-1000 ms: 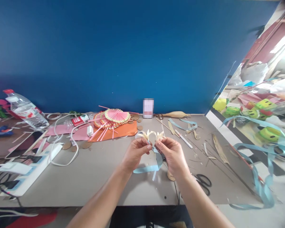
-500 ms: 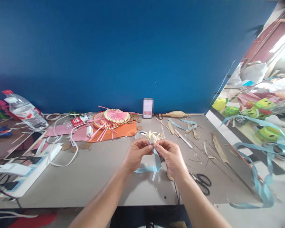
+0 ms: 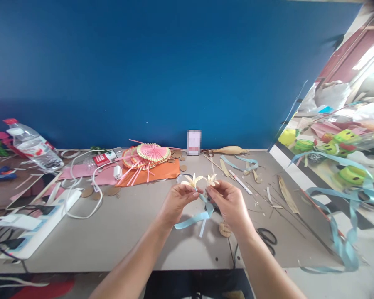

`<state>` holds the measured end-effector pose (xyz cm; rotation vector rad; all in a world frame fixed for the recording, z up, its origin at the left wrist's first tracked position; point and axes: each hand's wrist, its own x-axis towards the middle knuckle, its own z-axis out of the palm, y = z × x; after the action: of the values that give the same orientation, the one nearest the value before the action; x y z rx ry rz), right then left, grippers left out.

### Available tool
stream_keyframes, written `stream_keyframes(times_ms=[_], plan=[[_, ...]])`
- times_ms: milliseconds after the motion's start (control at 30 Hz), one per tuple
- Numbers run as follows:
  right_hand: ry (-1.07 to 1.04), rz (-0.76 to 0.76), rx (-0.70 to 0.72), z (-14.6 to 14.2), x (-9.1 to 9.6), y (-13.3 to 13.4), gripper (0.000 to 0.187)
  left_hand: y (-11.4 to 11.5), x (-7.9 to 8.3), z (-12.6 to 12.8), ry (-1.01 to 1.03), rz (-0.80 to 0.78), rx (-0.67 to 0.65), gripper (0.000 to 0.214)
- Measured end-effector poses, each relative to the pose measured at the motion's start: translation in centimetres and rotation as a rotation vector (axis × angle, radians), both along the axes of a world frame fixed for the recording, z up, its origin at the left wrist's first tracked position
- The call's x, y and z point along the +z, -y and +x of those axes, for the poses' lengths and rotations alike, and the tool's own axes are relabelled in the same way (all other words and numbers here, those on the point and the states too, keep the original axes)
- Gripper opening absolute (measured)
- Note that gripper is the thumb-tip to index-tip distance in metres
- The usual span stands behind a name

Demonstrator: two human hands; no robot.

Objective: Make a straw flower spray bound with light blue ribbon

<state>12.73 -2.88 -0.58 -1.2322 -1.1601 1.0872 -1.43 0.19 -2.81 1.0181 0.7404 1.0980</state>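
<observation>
Pinching one pale flower (image 3: 193,182) each, left hand (image 3: 178,202) and right hand (image 3: 230,202) sit just below.

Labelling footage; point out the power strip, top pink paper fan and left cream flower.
Power strip (image 3: 49,224), head view: white casing.
Top pink paper fan (image 3: 152,152), head view: pleated face.
Left cream flower (image 3: 193,182), head view: petals.

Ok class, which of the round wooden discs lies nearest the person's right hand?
The lone disc just below the right hand, toward the front of the table; the other discs lie farther back, by the orange sheet and white cable.
</observation>
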Motion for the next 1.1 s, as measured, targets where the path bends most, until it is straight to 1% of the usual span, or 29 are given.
stream_keyframes(times_ms=[100, 233, 300, 400, 567, 700, 867, 1100], plan=[[0.079, 0.013, -0.016, 0.1, -0.3, 0.0, 0.02, 0.1, 0.2, -0.1, 0.025, -0.027, -0.013, 0.015], [0.118, 0.016, 0.013, -0.4, -0.9, 0.0, 0.019, 0.1, -0.2, 0.1, 0.084, -0.098, -0.004, 0.016], [0.107, 0.02, 0.008, -0.8, -1.2, 0.1, 0.019, 0.1, -0.5, 0.3, 0.115, -0.109, -0.004, 0.016], [0.078, 0.032, -0.003, -1.1, -1.6, 0.1, 0.02, 0.2, -0.6, 0.6, 0.144, -0.128, 0.028, 0.017], [0.031, 0.068, -0.03, -1.1, -1.7, 0.1, 0.021, 0.4, -0.5, 0.9, 0.12, -0.145, 0.043, 0.018], [-0.019, 0.058, -0.018, -0.9, -1.5, 0.1, 0.019, 0.4, -0.7, 0.8, 0.085, -0.136, 0.034, 0.018], [-0.138, 0.019, 0.039, -0.4, -1.2, -0.1, 0.018, 0.5, -1.0, 0.9, 0.052, -0.101, -0.021, 0.017], [-0.141, 0.009, 0.051, -0.3, -1.1, -0.1, 0.02, 0.8, -1.0, 1.2, 0.065, -0.13, -0.008, 0.018]])
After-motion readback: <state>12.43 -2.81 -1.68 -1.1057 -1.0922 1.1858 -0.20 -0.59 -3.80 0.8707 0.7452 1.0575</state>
